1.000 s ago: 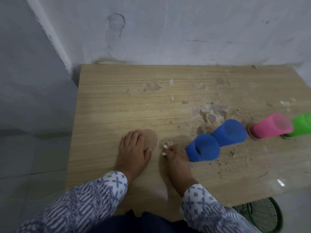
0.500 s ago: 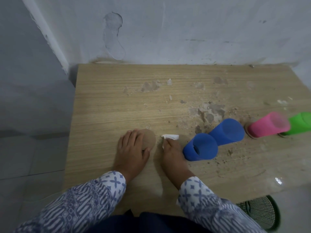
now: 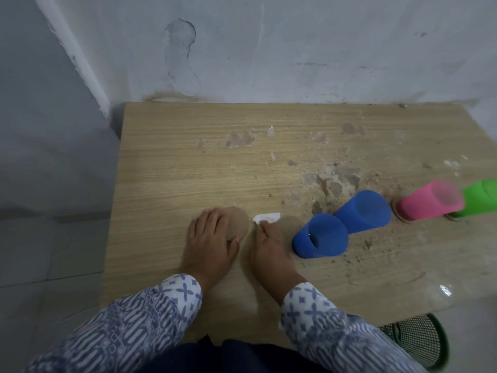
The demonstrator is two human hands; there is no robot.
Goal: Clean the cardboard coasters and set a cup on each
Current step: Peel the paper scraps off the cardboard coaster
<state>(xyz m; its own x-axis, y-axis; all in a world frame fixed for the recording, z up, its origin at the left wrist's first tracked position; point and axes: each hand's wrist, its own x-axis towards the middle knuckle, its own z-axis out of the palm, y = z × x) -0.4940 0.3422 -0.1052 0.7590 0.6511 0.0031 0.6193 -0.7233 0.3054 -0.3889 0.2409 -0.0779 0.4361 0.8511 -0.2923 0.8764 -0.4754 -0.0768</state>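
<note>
Sleeves (image 3: pixel 129 321) in a blue-and-white print fill the near edge of the view, and no lettering, label or brand can be read on them or on anything else here. At the near right, below the table's edge, stands a green mesh bin (image 3: pixel 419 337). Both hands rest on the wooden table (image 3: pixel 166 168). The left hand (image 3: pixel 212 243) lies flat and open, palm down, its fingers spread over the left part of a round cardboard coaster (image 3: pixel 238 223), pinning it to the wood. The right hand (image 3: pixel 271 246) lies just beside the coaster on its right, fingers drawn together, pressing a small white scrap of tissue (image 3: pixel 267 218) against the table; the scrap sits just off the coaster's right rim, and whether it touches the rim cannot be told. To the right stands the near blue cup (image 3: pixel 320 236), and just behind it the far blue cup (image 3: pixel 363 212); the two appear to touch. Crumbs and grit (image 3: pixel 368 243) are scattered around them, and patches of worn veneer (image 3: pixel 336 179) mark the wood beyond. Further right, a pink cup (image 3: pixel 430 199) stands on another coaster (image 3: pixel 395 211), whose edge shows at its base, and a green cup (image 3: pixel 481 196) stands beside it, cut by the frame. Beyond the table rises a scuffed grey wall (image 3: pixel 295 49).
</note>
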